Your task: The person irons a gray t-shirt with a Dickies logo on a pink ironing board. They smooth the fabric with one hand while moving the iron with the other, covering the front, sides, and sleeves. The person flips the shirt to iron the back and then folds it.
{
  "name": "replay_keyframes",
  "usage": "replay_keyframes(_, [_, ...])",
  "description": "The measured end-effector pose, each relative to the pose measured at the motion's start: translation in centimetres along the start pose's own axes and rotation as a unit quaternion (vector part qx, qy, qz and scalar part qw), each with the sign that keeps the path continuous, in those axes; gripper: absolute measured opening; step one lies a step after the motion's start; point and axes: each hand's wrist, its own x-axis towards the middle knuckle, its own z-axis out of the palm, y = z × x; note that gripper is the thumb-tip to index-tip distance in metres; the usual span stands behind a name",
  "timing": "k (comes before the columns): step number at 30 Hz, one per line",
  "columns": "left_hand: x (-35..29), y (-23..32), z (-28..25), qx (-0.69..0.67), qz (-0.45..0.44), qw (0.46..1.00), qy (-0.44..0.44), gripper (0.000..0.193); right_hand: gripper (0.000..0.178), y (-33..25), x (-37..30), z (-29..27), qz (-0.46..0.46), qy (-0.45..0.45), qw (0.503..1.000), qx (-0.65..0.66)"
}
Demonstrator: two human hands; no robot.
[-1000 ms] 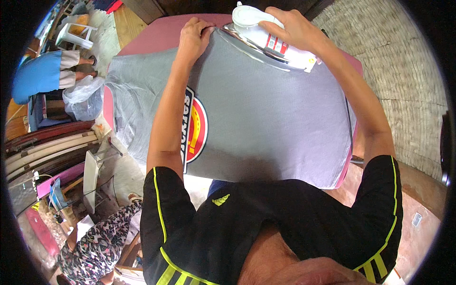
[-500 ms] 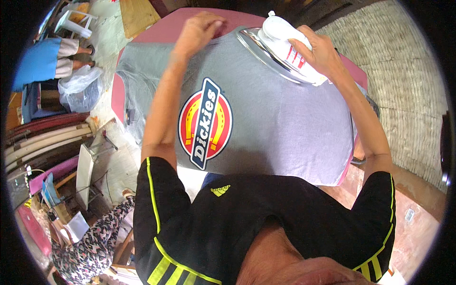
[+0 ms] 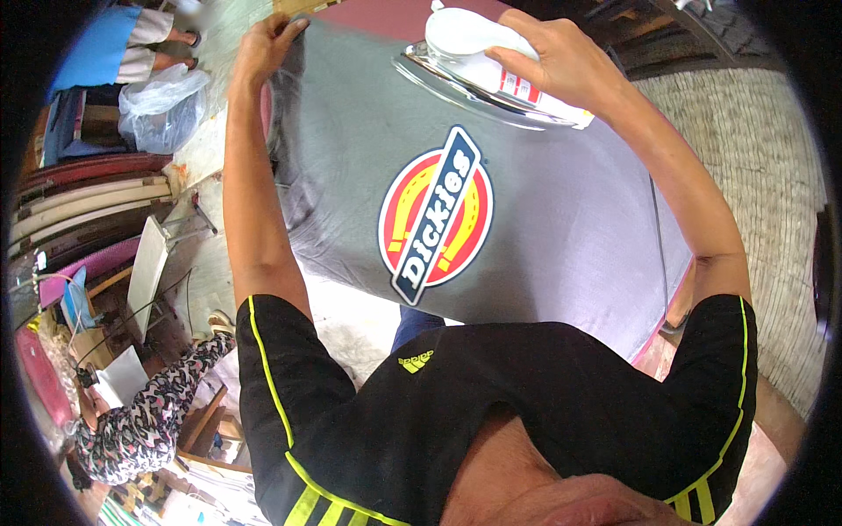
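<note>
a pale, stained floor (image 3: 210,145) ran down the left side, glaring white near the centre. long boards (image 3: 96,197) in cream, brown and dark red lay stacked there, near a tilted whitish panel (image 3: 147,272). dark wooden furniture (image 3: 671,39) filled the upper right, above a straw-coloured woven surface (image 3: 737,167).

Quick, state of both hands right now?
Left hand: closed, pinching the gray printed shirt by its edge.
Right hand: closed, holding the white clothes iron.
</note>
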Motion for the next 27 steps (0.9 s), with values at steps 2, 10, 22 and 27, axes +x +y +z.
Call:
replay_keyframes(2, [-0.8, 0.7, 1.0, -0.066, 0.000, 0.996, 0.056, 0.043, 0.032, -3.2, 2.1, -1.0, 0.021, -0.025, 0.999, -0.009])
replay_keyframes(10, [-1.7, -0.7, 0.9, -0.127, 0.014, 0.991, 0.041, 0.042, 0.037, -6.4, 10.1, 3.3, -0.035, 0.040, 0.998, 0.027])
replay_keyframes(22, [-8.3, 0.9, 3.0, -0.143, -0.011, 0.946, 0.292, 0.032, 0.042, -11.3, 16.1, 4.7, 0.016, -0.012, 1.000, 0.023])
replay_keyframes(27, [-7.7, 0.5, 3.1, -0.151, 0.011, 0.938, 0.313, 0.027, 0.045, -10.6, 15.7, 4.2, 0.013, -0.033, 0.999, 0.024])
